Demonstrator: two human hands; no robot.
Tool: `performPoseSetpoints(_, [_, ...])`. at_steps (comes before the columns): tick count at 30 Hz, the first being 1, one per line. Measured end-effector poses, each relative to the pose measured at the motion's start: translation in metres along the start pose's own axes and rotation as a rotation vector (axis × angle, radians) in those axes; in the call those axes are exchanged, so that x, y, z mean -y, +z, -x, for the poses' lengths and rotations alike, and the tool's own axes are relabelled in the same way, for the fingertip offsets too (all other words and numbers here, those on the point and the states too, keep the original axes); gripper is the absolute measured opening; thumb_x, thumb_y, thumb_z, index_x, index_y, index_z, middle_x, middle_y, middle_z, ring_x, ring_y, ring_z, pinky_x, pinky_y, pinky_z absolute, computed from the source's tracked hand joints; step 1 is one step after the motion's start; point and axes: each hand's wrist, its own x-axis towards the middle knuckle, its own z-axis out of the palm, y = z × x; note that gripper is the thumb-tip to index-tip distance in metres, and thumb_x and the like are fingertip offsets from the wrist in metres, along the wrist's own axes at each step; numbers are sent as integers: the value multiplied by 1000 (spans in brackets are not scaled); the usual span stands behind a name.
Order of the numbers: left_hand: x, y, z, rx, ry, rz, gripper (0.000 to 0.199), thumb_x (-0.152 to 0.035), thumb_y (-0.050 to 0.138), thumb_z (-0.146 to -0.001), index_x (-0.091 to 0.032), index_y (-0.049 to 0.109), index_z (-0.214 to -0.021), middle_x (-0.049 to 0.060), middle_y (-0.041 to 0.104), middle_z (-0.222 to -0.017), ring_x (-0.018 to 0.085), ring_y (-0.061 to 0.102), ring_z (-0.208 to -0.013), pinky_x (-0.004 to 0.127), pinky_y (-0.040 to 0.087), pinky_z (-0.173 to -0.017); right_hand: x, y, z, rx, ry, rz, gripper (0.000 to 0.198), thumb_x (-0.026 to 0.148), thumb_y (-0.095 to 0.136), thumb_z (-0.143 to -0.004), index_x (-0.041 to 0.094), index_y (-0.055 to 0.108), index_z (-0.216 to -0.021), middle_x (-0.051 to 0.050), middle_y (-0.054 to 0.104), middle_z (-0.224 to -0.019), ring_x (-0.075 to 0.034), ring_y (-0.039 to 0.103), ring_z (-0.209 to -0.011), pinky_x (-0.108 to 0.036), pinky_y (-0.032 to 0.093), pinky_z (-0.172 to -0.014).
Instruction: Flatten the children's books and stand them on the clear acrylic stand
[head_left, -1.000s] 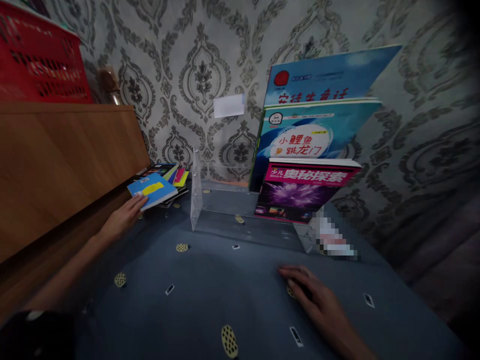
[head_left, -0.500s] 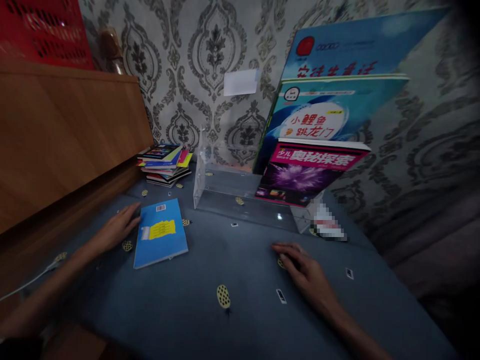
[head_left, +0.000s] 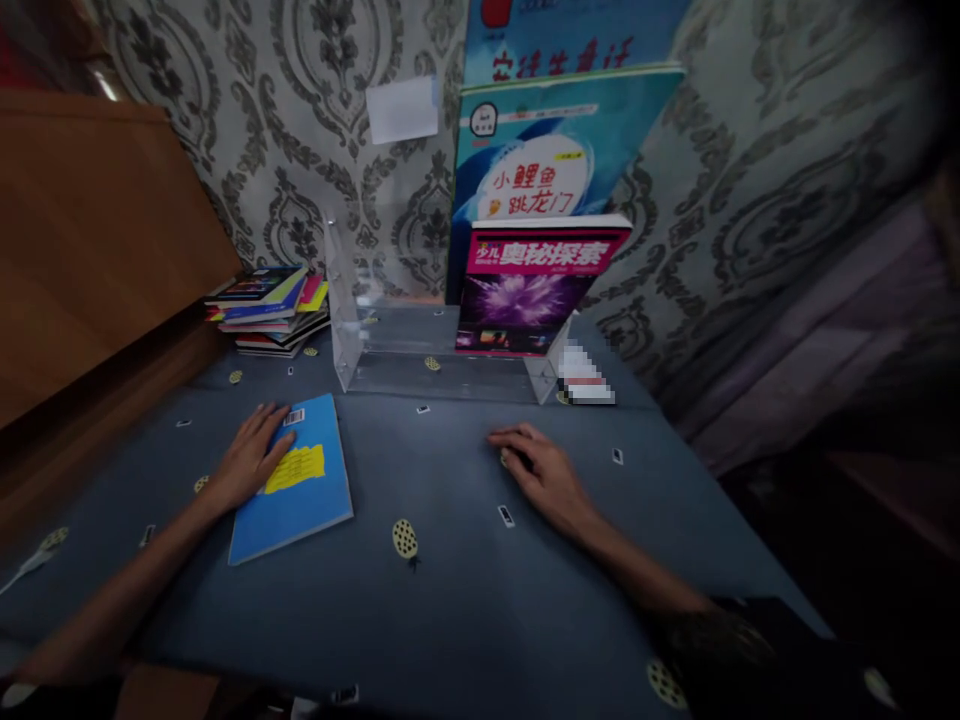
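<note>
Spread across the left side of a blue book (head_left: 300, 515) is my left hand (head_left: 251, 455), its fingers flat on the cover. The book lies on the table, with a yellow patch and a barcode on it. My right hand (head_left: 538, 470) rests on the tabletop with loosely curved fingers, a gap between thumb and fingers, and nothing visible in it. Beyond it, a clear acrylic book stand (head_left: 442, 378) holds three upright books at its right: a pink-and-purple book (head_left: 525, 295), a teal book (head_left: 525, 150) and a tall blue book (head_left: 577, 30).
A stack of small books (head_left: 270, 315) stands at the back left, by a wooden cabinet (head_left: 97, 250). A blurred-out white item (head_left: 585, 375) lies right of the stand. A white cable (head_left: 30, 565) reaches the left table edge. Patterned wallpaper covers the wall behind.
My left hand has moved from beside the blue book onto its cover. The view has shifted, so the stand and books appear further left. My right hand keeps its pose on the table.
</note>
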Motion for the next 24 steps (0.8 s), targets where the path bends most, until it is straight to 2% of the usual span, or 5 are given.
performPoseSetpoints(4, [-30,2,10,23,91,58,68,-59,28,-97,-17,46,-147,12,41,-158,31,28,-151,52,29,-120,2,2,2,-3,-48,29,31,14,47,-90,20,73,-106,-10,69,-107,-24,68,-97,-40,56,-87])
performPoseSetpoints(9, [-86,6,8,90,241,119,65,-60,30,-99,-21,43,-149,10,38,-160,31,26,-151,54,29,-120,1,6,5,3,-130,51,30,11,47,-93,19,72,-108,-10,67,-107,-22,67,-98,-39,55,-89])
performPoseSetpoints(17, [-181,38,-12,74,417,270,59,-56,35,-102,-20,45,-147,12,38,-160,30,26,-152,55,27,-121,6,4,8,19,-144,95,29,11,47,-95,16,68,-114,-11,69,-103,-24,64,-99,-41,54,-89])
performPoseSetpoints(20, [-193,40,-10,65,449,324,56,-53,34,-103,-21,44,-148,12,40,-159,30,29,-150,58,27,-121,4,2,8,-4,-128,107,28,11,47,-96,16,68,-114,-10,70,-101,-23,64,-98,-41,54,-89])
performPoseSetpoints(24, [-178,28,-4,-39,498,341,45,-46,37,-104,-21,55,-136,12,54,-147,29,48,-138,55,40,-115,0,2,10,-18,-140,95,30,9,46,-95,16,68,-114,-10,71,-102,-23,63,-99,-41,53,-89])
